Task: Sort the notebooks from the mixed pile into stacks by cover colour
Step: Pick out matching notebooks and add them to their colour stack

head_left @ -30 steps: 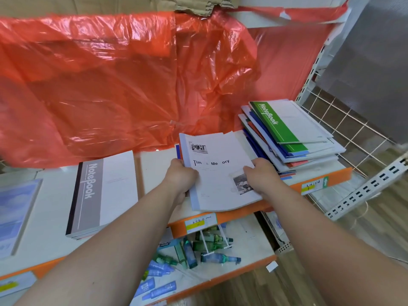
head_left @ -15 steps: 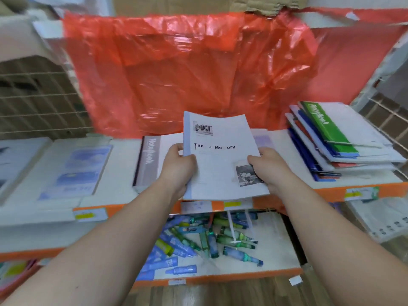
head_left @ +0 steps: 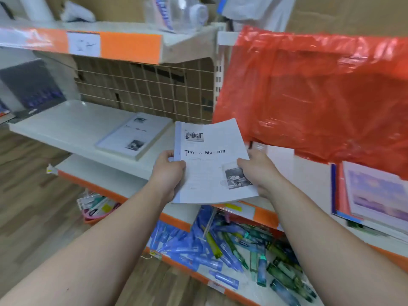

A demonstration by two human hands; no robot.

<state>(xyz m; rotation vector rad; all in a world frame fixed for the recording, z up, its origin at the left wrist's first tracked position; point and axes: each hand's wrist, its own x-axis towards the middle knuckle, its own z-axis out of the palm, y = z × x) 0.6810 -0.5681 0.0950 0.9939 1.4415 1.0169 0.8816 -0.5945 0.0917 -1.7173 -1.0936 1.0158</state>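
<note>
Head view: over the last second the white notebook (head_left: 212, 162) has come up off the shelf and travelled left. The mixed pile it lay beside is now out of frame. It now hangs in the air, cover up, in front of the shelf edge. The left hand (head_left: 169, 171) grips its spine edge and the right hand (head_left: 258, 171) pinches its lower right corner, so both are clamped on it and set apart by its width. A stack (head_left: 134, 134) with the same white cover has come into sight up and to the left, near the notebook but not touching it. I judge that to be where this one belongs, so the carry looks nearly done and the laying-down is not yet done.

That stack sits on a pale shelf (head_left: 66, 127) with an orange front strip. To the right, a purple-covered stack (head_left: 375, 195) lies under a red plastic sheet (head_left: 320, 96). Pens (head_left: 231, 246) litter the lower shelf, a wire grid (head_left: 143, 89) backs the bay, and the floor (head_left: 33, 195) is wood-patterned.
</note>
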